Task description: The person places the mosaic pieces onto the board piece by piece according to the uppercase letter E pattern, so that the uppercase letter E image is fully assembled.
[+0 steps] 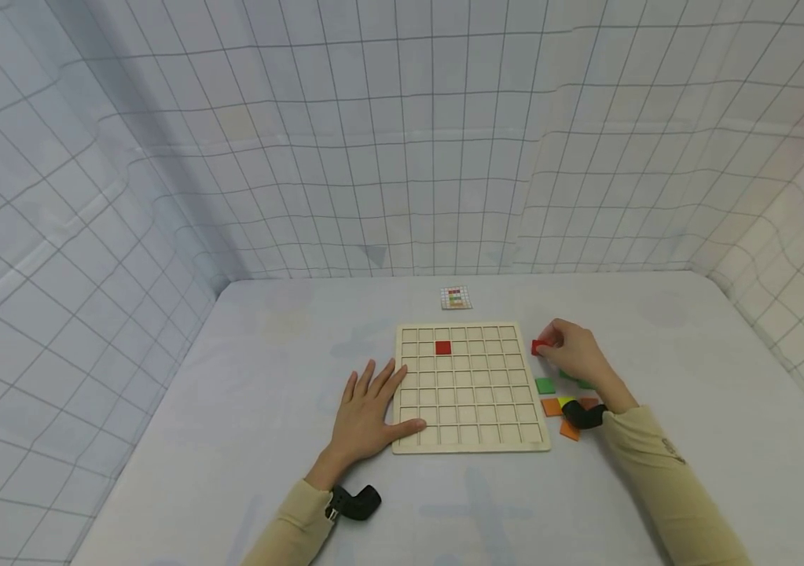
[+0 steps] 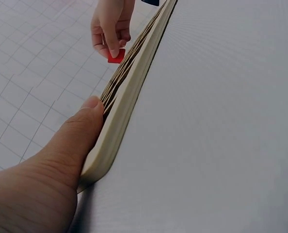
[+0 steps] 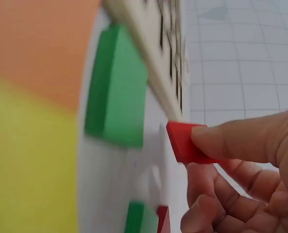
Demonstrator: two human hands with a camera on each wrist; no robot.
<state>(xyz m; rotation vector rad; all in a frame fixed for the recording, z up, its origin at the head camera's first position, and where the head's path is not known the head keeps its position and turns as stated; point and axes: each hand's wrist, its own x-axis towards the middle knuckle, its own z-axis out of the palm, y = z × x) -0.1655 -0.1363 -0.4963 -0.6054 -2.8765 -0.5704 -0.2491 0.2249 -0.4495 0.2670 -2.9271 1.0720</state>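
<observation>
A pale wooden grid board (image 1: 473, 451) lies on the table, with one red square tile (image 1: 443, 347) in a cell of its second row. My left hand (image 1: 366, 413) rests on the board's left edge, fingers spread, the thumb lying over the lower left cells. Just off the board's right side, my right hand (image 1: 574, 351) pinches another red tile (image 3: 185, 141) between thumb and fingers, held above the table. Below that hand lie a green tile (image 1: 545, 386), an orange tile (image 1: 552, 406) and a yellow tile (image 1: 566, 402), partly covered by the wrist camera.
Behind the board lies a small card (image 1: 455, 298) printed with a grid and coloured squares. More orange tiles (image 1: 570, 430) are near the board's lower right corner. Grid-patterned white cloth (image 1: 402, 157) hangs around the back and sides of the table.
</observation>
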